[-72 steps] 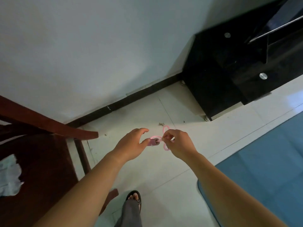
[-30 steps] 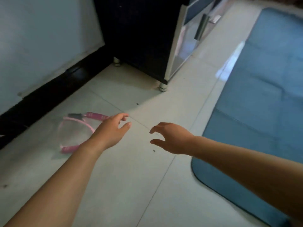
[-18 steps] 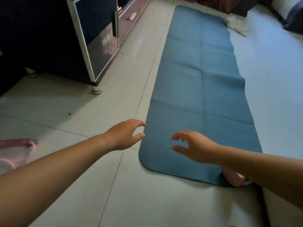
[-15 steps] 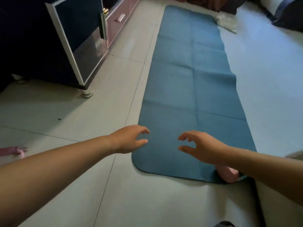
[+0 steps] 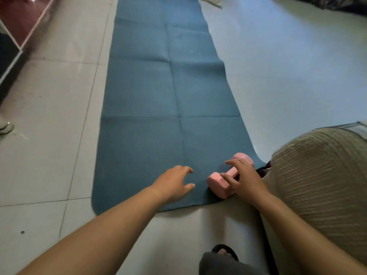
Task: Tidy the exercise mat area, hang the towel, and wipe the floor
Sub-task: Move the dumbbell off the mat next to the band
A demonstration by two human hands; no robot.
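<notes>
A long blue exercise mat [image 5: 158, 96] lies flat on the pale tiled floor and runs away from me. A pink dumbbell [image 5: 217, 182] rests on its near right corner. My right hand [image 5: 245, 179] is over the dumbbell's handle, fingers spread and curled across it, not clearly closed around it. My left hand [image 5: 172, 183] hovers open just above the mat's near end, left of the dumbbell and apart from it. A crumpled white towel [image 5: 210, 1] lies on the floor at the mat's far right end, partly cut off by the top edge.
A dark cabinet [image 5: 12, 36] with a white-edged door stands at the far left. A beige ribbed cushion [image 5: 317, 175] bulges in at the right, beside the dumbbell. My sandalled foot [image 5: 224, 253] stands on the floor at the bottom.
I have turned away from the pink skipping rope left by the wall. Both hands have moved towards the mat's near end, and my right hand has come down onto the dumbbell.
</notes>
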